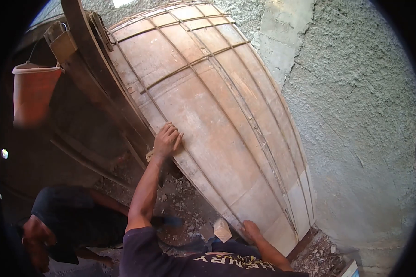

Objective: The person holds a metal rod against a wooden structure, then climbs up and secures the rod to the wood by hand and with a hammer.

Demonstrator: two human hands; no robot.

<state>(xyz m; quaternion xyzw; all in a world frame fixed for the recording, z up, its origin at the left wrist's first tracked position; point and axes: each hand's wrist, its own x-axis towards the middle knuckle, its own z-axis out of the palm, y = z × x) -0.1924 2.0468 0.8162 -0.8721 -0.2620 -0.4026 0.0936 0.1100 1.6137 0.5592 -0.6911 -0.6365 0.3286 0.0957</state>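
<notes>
A large curved panel point(208, 115) fills the middle, overlaid with a grid of thin long and crosswise rods. My left hand point(168, 138) has its fingers bent over the outermost left rod point(201, 171), near the panel's left edge. Lower down, my right hand point(253, 231) is closed at the bottom end of that same rod, its thumb side toward the panel. Beside the right hand, just left of it, sits a pale block-like piece point(222, 230). My dark printed shirt shows along the bottom.
A rough plastered wall point(360, 124) rises on the right. Dark beams point(106, 69) run along the panel's left side, and an orange bucket point(34, 90) hangs beyond them. Another person point(74, 221) bends down at lower left. Rubble point(187, 203) covers the ground.
</notes>
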